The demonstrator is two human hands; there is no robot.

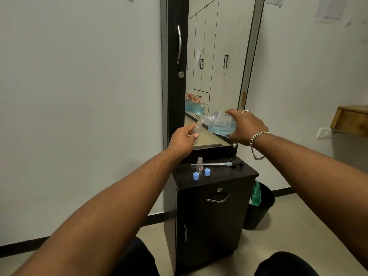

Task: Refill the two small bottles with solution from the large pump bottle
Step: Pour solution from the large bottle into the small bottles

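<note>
Your right hand grips the tilted large bottle, your left hand pinches a small bottle; below on the cabinet stand another small bottle, two blue caps, and the pump.

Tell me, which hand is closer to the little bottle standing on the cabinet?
Left. The left hand holds another small bottle up in the air, almost straight above the standing bottle. The right hand, tipping the large bottle, is higher and farther to the right.
</note>
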